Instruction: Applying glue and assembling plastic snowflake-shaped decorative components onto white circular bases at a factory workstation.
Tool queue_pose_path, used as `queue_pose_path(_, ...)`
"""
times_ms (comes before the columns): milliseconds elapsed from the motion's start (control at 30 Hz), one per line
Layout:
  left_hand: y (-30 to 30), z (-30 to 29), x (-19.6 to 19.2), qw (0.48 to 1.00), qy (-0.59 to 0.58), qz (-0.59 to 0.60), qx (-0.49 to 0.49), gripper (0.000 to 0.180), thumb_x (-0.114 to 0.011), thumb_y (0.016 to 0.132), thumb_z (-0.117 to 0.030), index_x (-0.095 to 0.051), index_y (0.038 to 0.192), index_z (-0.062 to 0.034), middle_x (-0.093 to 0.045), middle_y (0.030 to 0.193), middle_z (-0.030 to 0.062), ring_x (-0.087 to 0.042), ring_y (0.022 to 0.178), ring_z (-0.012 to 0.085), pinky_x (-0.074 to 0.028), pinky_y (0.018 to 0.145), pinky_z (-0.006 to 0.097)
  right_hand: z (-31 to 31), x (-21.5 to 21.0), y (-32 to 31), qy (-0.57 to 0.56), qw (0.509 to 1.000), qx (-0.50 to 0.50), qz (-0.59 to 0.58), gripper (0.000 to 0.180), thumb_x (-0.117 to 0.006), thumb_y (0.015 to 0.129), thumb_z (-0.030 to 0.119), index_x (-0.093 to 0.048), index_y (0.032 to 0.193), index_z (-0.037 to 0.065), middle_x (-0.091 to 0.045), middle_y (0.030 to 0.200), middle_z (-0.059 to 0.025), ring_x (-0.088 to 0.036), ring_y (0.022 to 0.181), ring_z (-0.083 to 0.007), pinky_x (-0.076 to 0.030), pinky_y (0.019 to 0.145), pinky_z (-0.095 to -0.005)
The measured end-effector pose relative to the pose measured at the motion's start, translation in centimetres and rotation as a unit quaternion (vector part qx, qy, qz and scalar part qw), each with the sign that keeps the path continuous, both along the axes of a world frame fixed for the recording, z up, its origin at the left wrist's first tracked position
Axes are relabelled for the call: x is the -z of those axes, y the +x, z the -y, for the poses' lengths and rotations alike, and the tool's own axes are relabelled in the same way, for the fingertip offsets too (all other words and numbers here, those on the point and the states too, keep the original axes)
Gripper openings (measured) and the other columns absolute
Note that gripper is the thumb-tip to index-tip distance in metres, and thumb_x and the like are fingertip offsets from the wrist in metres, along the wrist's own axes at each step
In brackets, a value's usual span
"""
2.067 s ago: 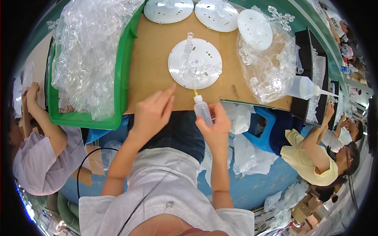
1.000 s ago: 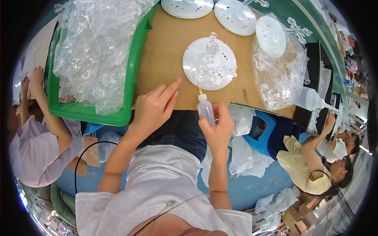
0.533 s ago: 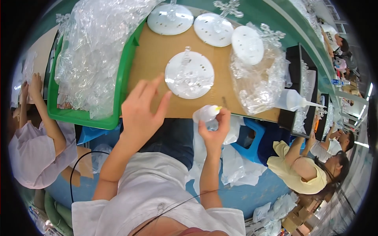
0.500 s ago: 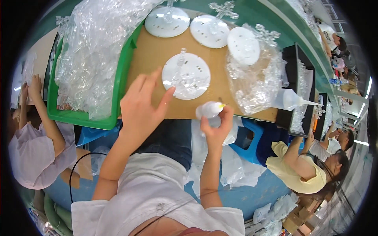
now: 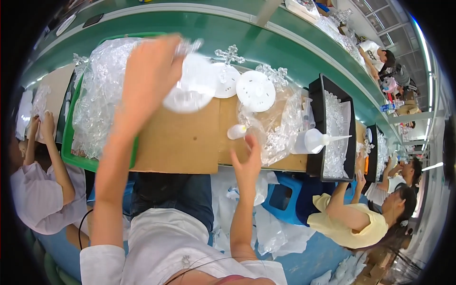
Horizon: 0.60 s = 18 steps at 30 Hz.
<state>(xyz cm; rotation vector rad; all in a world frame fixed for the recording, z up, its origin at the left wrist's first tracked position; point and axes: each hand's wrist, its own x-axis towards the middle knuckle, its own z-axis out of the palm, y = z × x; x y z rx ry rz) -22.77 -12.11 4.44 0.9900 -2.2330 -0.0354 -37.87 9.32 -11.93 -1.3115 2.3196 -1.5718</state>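
My left hand [image 5: 154, 71], smeared by motion, is raised at the far left, closed on a clear plastic cross [image 5: 191, 46]. Below the cross is a blurred white disc [image 5: 190, 90], tilted over the cardboard. My right hand [image 5: 248, 159] has its fingers apart, close beside a small white bottle [image 5: 235, 132] with a yellow tip. That bottle lies on its side on the cardboard. Farther back, a white disc [image 5: 227, 80] bears an upright clear cross [image 5: 230, 55]. Another white disc with small holes [image 5: 255, 91] leans on a clear plastic bag [image 5: 275, 128].
A green bin [image 5: 80, 159] full of clear bagged pieces stands left. At right are a squeeze bottle [image 5: 311, 141] with a long nozzle and a black tray [image 5: 314, 161] of clear pieces. Brown cardboard [image 5: 180, 145] covers the near bench. Co-workers sit on both sides.
My left hand has taken the middle disc by its cross and carried it far and left. My right hand has let go of the small bottle. The view has shifted.
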Motion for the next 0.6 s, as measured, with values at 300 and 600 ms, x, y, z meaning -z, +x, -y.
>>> queue_pose_path(300,-17.7,21.1,-3.6,0.992,-0.122,0.024,0.033,0.021,-0.07,0.067,-0.02,-0.066,0.074,0.0,-0.065,0.073,0.0219,-0.065,0.071,0.0377,-0.052,0.069,0.046,4.8,-10.3,-12.9,0.012,0.973,0.067,-0.219,0.034,-0.071,0.08,0.014,-0.063,0.111,0.004,-0.067,0.101,-0.008,-0.063,0.088,-0.017,-0.049,0.073,-0.0298)
queue_pose_path(600,-21.1,26.4,9.9,0.985,0.125,0.121,0.021,0.025,-0.064,0.076,-0.021,-0.067,0.096,-0.0066,-0.066,0.1,0.0192,-0.064,0.095,0.0348,-0.053,0.079,0.046,14.4,-9.0,-19.4,0.177,0.968,-0.176,0.019,0.02,-0.067,0.084,0.012,-0.069,0.097,-0.003,-0.07,0.082,-0.0063,-0.062,0.073,-0.0086,-0.049,0.068,-0.0229)
